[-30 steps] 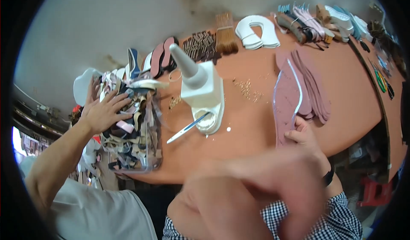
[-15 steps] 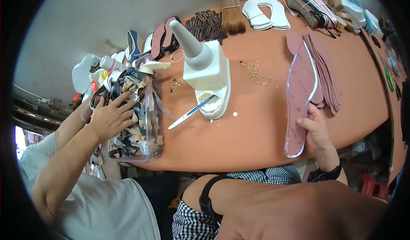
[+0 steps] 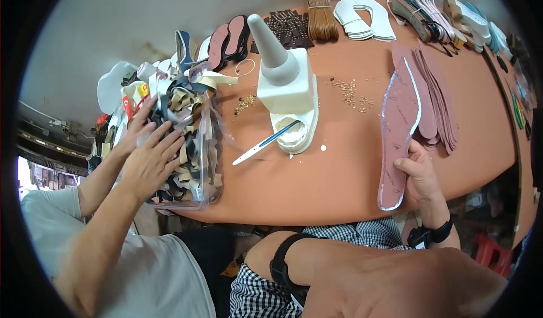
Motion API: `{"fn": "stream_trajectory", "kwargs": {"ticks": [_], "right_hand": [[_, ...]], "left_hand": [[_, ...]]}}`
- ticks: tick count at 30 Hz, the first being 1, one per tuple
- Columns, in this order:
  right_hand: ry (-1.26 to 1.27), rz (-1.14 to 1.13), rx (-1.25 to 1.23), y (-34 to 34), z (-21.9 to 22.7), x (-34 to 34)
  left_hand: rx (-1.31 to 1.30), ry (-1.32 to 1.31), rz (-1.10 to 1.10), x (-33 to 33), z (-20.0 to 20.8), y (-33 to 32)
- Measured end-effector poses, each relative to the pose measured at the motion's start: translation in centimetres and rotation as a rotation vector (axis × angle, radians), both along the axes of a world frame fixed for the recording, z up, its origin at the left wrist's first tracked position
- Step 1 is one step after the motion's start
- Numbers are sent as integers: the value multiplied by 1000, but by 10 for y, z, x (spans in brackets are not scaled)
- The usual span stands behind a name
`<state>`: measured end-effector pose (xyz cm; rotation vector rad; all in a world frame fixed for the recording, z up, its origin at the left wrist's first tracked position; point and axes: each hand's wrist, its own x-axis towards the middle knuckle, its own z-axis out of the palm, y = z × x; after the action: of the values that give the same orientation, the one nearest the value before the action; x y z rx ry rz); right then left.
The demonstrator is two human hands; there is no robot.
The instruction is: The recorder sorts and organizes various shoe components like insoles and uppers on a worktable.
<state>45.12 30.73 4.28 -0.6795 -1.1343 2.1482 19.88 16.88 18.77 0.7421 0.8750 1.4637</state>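
Observation:
A long pink insole [image 3: 399, 131] with a shiny white line along its edge is held upright over the table by my right hand [image 3: 417, 168]. My thumb presses on its face near the lower end, with the fingers behind. Behind it lie several more pink insoles [image 3: 436, 106], fanned in a stack. My left hand [image 3: 261, 254] is low beside my checkered clothing, just past a black wrist strap, its fingers hidden. Between my hands on the table stands a white glue dispenser [image 3: 287, 89] with a cone-shaped top. A white and blue brush [image 3: 264, 143] leans in its glue cup [image 3: 294, 137].
At left, a co-worker's hands [image 3: 150, 162] touch fabric strips in a clear plastic box [image 3: 210, 196]. Along the back lie black-edged insoles [image 3: 227, 43], brown strips [image 3: 322, 15], white curved pieces [image 3: 365, 18] and shoe parts [image 3: 424, 18]. Gold bits [image 3: 346, 91] dot the orange table [image 3: 339, 176].
The view has shifted slightly, so the table things appear farther right. The co-worker's hands have moved among the strips. My right hand keeps its hold on the insole.

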Motion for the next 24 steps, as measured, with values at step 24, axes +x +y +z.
{"fn": "stream_trajectory", "kwargs": {"ticks": [24], "right_hand": [[-11, 96, -5, -23, -8, -18]], "left_hand": [[710, -183, 32, 60, -5, -40]]}}
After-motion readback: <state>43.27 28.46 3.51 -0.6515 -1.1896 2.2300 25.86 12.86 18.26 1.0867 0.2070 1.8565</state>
